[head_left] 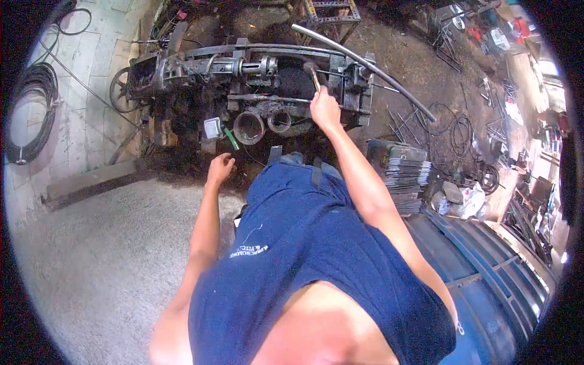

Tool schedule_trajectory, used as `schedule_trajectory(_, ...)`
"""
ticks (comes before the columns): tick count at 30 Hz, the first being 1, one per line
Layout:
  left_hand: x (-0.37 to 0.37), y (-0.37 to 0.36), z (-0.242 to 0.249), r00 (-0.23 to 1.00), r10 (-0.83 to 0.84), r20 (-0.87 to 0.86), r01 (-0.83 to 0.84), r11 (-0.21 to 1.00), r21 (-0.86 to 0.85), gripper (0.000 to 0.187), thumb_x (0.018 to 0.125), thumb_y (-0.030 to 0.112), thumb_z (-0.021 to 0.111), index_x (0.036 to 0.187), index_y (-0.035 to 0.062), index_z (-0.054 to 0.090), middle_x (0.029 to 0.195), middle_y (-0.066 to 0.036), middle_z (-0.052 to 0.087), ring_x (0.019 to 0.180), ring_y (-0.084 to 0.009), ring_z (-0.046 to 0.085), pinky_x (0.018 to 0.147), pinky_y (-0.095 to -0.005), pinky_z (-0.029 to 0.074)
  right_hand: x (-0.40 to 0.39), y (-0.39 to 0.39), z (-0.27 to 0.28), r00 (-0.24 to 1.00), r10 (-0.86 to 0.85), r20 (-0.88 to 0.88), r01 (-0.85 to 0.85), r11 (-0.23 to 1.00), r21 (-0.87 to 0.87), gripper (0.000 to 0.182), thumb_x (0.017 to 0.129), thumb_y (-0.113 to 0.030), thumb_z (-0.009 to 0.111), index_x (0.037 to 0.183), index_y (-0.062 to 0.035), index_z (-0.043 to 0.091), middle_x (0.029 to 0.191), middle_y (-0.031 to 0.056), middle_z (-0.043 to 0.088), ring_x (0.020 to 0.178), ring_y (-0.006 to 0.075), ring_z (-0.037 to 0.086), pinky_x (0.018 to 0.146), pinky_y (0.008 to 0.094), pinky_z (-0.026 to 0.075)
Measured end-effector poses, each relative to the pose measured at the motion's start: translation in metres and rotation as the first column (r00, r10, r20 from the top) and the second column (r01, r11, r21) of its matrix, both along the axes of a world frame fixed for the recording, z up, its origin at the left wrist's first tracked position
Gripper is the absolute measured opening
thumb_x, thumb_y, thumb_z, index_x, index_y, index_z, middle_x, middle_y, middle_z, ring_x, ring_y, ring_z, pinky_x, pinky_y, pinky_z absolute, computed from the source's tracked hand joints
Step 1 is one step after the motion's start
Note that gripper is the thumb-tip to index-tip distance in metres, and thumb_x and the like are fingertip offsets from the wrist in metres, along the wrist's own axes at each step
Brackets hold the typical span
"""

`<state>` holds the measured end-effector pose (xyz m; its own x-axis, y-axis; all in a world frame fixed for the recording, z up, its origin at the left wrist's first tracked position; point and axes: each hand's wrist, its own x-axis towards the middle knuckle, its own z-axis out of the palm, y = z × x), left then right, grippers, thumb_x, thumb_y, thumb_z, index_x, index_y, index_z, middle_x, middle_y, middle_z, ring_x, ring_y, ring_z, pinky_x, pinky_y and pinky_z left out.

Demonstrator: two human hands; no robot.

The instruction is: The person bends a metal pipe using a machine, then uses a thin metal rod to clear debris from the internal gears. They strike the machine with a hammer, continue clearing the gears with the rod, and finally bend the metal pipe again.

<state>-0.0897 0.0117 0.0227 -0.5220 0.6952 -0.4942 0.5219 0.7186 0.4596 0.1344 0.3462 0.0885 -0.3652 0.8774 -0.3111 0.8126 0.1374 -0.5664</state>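
My right hand [325, 109] is closed round the handle of a brush-like tool [312, 72], whose dark head lies over the right part of a greasy machine [243, 68]. My left hand [221, 168] hangs in front of the machine with its fingers curled; whether it holds anything is too small to tell. Just above it are a green strip [232, 139] and a white square container [213, 128]. Two round metal cups [249, 128] sit along the machine's near side. A long metal pipe [365, 64] slants across the machine's right end.
Coiled black cable [36, 112] hangs on the left wall. A stack of metal pieces [398, 170] stands right of my body, with blue metal panels [480, 274] below it. A yellowish metal stand [331, 13] is behind the machine. Rods and wire litter the right floor.
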Motion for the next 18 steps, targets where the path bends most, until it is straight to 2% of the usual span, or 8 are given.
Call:
schedule_trajectory(3, -0.004, 0.001, 0.006, 1.000, 0.008, 0.010, -0.008, 1.000, -0.014, 0.043, 0.086, 0.032, 0.066, 0.115, 0.0006, 0.064, 0.104, -0.022, 0.068, 0.095, -0.0335, 0.067, 0.085, -0.0398, 0.052, 0.010, -0.021, 0.008, 0.997, 0.057, 0.045, -0.056, 0.998, -0.023, 0.031, 0.094, -0.023, 0.046, 0.104, 0.0051, 0.054, 0.085, 0.0317, 0.065, 0.080, 0.0477, 0.065, 0.074, 0.0567, 0.051)
schedule_trajectory(5, -0.007, 0.002, 0.006, 1.000, 0.013, 0.026, -0.012, 1.000, -0.015, 0.042, 0.086, 0.032, 0.065, 0.115, 0.0008, 0.065, 0.104, -0.022, 0.068, 0.095, -0.0335, 0.067, 0.085, -0.0399, 0.052, 0.011, -0.025, 0.016, 0.999, 0.050, -0.002, -0.050, 0.999, -0.018, 0.028, 0.094, -0.021, 0.046, 0.101, 0.0052, 0.054, 0.084, 0.0314, 0.064, 0.079, 0.0471, 0.065, 0.073, 0.0559, 0.051)
schedule_trajectory(7, -0.009, -0.001, 0.003, 1.000, -0.018, 0.003, 0.018, 1.000, 0.000, 0.042, 0.086, 0.032, 0.066, 0.114, 0.0005, 0.065, 0.103, -0.022, 0.068, 0.095, -0.0332, 0.067, 0.085, -0.0393, 0.052, 0.003, -0.014, 0.014, 0.989, 0.020, -0.147, 0.002, 0.988, 0.154, 0.026, 0.095, -0.018, 0.045, 0.100, 0.0050, 0.054, 0.082, 0.0304, 0.064, 0.077, 0.0467, 0.064, 0.070, 0.0559, 0.051)
schedule_trajectory(9, -0.010, -0.007, -0.002, 1.000, -0.005, 0.016, 0.005, 1.000, -0.003, 0.042, 0.086, 0.032, 0.066, 0.114, 0.0004, 0.065, 0.102, -0.021, 0.068, 0.094, -0.0328, 0.067, 0.084, -0.0389, 0.052, -0.011, 0.000, 0.007, 0.987, -0.044, -0.153, 0.081, 0.966, 0.245, 0.025, 0.095, -0.016, 0.045, 0.101, 0.0055, 0.054, 0.080, 0.0291, 0.064, 0.074, 0.0463, 0.064, 0.070, 0.0554, 0.051)
schedule_trajectory(11, -0.009, -0.004, -0.003, 1.000, -0.002, 0.028, 0.002, 1.000, 0.010, 0.041, 0.086, 0.031, 0.066, 0.113, 0.0004, 0.065, 0.101, -0.021, 0.069, 0.093, -0.0325, 0.067, 0.083, -0.0385, 0.052, -0.015, 0.009, -0.005, 0.997, -0.067, -0.036, 0.071, 0.986, 0.148, 0.026, 0.092, -0.015, 0.046, 0.105, 0.0069, 0.054, 0.082, 0.0293, 0.065, 0.077, 0.0458, 0.065, 0.071, 0.0546, 0.051)
schedule_trajectory(14, -0.010, -0.003, 0.000, 0.999, -0.001, 0.032, 0.002, 1.000, -0.017, 0.039, 0.085, 0.029, 0.066, 0.112, 0.0009, 0.066, 0.095, -0.020, 0.069, 0.089, -0.0315, 0.068, 0.081, -0.0387, 0.053, 0.001, -0.012, -0.004, 0.999, 0.030, 0.019, -0.031, 0.996, 0.080, 0.032, 0.089, -0.016, 0.047, 0.108, 0.0089, 0.052, 0.082, 0.0306, 0.065, 0.079, 0.0469, 0.065, 0.073, 0.0555, 0.051)
schedule_trajectory(17, -0.009, -0.010, -0.010, 0.998, 0.037, 0.044, -0.038, 0.999, 0.022, 0.039, 0.085, 0.029, 0.067, 0.112, 0.0013, 0.066, 0.095, -0.021, 0.069, 0.090, -0.0316, 0.068, 0.080, -0.0384, 0.053, 0.016, -0.026, -0.017, 0.996, 0.076, 0.037, -0.074, 0.996, -0.041, 0.030, 0.086, -0.016, 0.052, 0.100, 0.0093, 0.054, 0.079, 0.0311, 0.065, 0.079, 0.0477, 0.065, 0.075, 0.0561, 0.051)
schedule_trajectory(18, -0.009, -0.011, -0.011, 0.999, 0.028, 0.038, -0.029, 0.999, 0.025, 0.040, 0.085, 0.029, 0.067, 0.112, 0.0008, 0.066, 0.095, -0.021, 0.069, 0.091, -0.0318, 0.068, 0.081, -0.0385, 0.053, 0.015, -0.023, -0.014, 0.997, 0.074, -0.009, -0.074, 0.997, 0.014, 0.028, 0.089, -0.018, 0.048, 0.098, 0.0083, 0.055, 0.080, 0.0320, 0.064, 0.078, 0.0482, 0.065, 0.074, 0.0565, 0.051)
